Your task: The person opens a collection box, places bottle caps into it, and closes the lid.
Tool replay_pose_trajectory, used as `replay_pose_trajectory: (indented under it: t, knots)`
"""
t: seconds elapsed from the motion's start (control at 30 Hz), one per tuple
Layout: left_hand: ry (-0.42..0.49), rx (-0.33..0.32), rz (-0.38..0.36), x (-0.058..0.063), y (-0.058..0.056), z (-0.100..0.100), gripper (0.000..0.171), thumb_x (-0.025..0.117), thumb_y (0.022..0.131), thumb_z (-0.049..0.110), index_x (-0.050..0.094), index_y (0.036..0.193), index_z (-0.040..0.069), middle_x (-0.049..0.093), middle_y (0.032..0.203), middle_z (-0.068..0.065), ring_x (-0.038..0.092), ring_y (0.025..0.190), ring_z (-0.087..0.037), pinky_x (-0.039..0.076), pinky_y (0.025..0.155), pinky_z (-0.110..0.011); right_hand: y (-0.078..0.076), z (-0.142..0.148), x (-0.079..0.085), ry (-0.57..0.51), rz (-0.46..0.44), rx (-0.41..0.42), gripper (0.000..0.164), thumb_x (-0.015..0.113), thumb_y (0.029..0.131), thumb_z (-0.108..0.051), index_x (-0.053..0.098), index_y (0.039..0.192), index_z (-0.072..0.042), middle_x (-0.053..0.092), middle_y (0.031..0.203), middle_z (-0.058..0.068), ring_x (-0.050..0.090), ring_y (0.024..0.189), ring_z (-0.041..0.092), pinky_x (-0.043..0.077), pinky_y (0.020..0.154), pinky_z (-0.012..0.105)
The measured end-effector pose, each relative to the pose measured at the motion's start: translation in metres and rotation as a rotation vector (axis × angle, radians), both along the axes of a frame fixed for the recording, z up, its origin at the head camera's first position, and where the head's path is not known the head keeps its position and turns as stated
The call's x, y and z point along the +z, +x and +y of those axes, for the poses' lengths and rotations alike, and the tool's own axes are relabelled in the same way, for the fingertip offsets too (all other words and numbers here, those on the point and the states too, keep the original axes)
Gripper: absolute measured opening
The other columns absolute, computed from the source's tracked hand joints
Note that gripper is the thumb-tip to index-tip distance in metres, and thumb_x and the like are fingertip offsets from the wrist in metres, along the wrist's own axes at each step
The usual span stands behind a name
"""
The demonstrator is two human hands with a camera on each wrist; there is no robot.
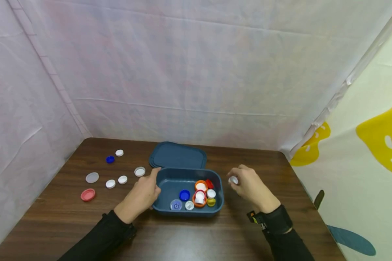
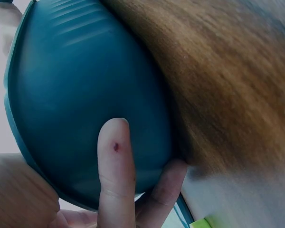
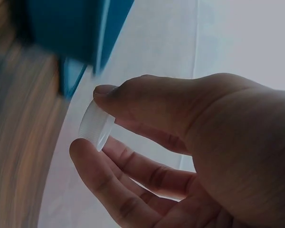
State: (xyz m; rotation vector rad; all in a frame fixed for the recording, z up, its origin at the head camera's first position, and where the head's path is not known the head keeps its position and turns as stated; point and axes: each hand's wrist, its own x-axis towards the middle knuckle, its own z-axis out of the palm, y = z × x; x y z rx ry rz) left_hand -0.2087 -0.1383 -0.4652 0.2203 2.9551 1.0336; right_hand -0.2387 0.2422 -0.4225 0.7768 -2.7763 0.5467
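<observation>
Between thumb and fingertips, my right hand [image 1: 253, 186] pinches a white bottle cap [image 3: 96, 124], held just beyond the right end of the blue box [image 1: 196, 214]. My left hand [image 1: 143, 192] grips the box's left end, with a finger at the rim; in the left wrist view, fingers lie against the outer wall [image 2: 80, 95]. Inside the box, caps gather mostly at the right: an orange cap [image 1: 201, 183], a red cap [image 1: 209, 183], a yellow cap [image 1: 211, 202], a dark blue cap [image 1: 184, 195], a pale blue cap [image 1: 175, 204] and several white ones.
A blue lid [image 1: 179, 156] lies flat behind the box. Left of the box, several loose caps are spread on the brown table [image 1: 189, 243], among them a pink cap [image 1: 88, 194], a blue cap [image 1: 110, 159] and a translucent cap [image 1: 92, 177]. White cloth [image 1: 183, 72] hangs behind the table.
</observation>
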Motion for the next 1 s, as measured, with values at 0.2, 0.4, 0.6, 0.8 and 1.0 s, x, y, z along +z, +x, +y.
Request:
replay_pose_trajectory:
  t: [0.2, 0.4, 0.6, 0.8, 1.0]
  knots:
    - [-0.005, 0.002, 0.002, 0.000, 0.000, 0.001, 0.074, 0.062, 0.103, -0.006, 0.041, 0.173, -0.002, 0.067, 0.088, -0.012, 0.064, 0.045, -0.013, 0.058, 0.042, -0.028, 0.007, -0.037, -0.002, 0.001, -0.005, 0.091, 0.018, 0.091, 0.096, 0.000, 0.086, 0.113, -0.002, 0.076, 0.104, 0.013, 0.077, 0.090, 0.023, 0.069, 0.077, 0.033]
    - [-0.012, -0.001, 0.008, -0.003, 0.000, 0.002, 0.073, 0.063, 0.103, -0.006, 0.042, 0.173, -0.002, 0.067, 0.088, -0.013, 0.064, 0.046, -0.012, 0.057, 0.042, -0.027, 0.015, -0.064, -0.011, 0.020, -0.071, 0.225, 0.018, 0.090, 0.098, -0.002, 0.085, 0.116, -0.002, 0.075, 0.105, 0.012, 0.075, 0.089, 0.020, 0.065, 0.074, 0.024]
    - [-0.016, 0.000, 0.011, -0.004, 0.000, 0.002, 0.073, 0.064, 0.103, -0.006, 0.042, 0.172, -0.002, 0.067, 0.088, -0.013, 0.064, 0.046, -0.012, 0.057, 0.041, -0.027, 0.019, -0.072, -0.018, 0.043, -0.129, 0.293, 0.022, 0.090, 0.099, -0.003, 0.086, 0.120, -0.006, 0.074, 0.106, 0.012, 0.064, 0.081, 0.007, 0.057, 0.068, 0.017]
    - [-0.026, -0.009, 0.031, -0.002, 0.000, 0.001, 0.073, 0.064, 0.102, -0.006, 0.042, 0.172, -0.003, 0.067, 0.087, -0.012, 0.063, 0.045, -0.012, 0.056, 0.041, -0.026, 0.019, -0.068, -0.012, 0.035, -0.126, 0.293, 0.019, 0.089, 0.100, -0.004, 0.085, 0.119, -0.003, 0.077, 0.107, 0.015, 0.072, 0.084, 0.018, 0.060, 0.070, 0.018]
    - [-0.033, -0.007, 0.041, 0.000, -0.001, 0.000, 0.073, 0.064, 0.102, -0.005, 0.042, 0.172, -0.004, 0.069, 0.089, -0.013, 0.063, 0.046, -0.011, 0.056, 0.042, -0.026, 0.017, -0.064, -0.008, 0.041, -0.125, 0.238, 0.019, 0.088, 0.101, -0.005, 0.084, 0.119, -0.001, 0.078, 0.108, 0.016, 0.079, 0.097, 0.029, 0.068, 0.080, 0.028]
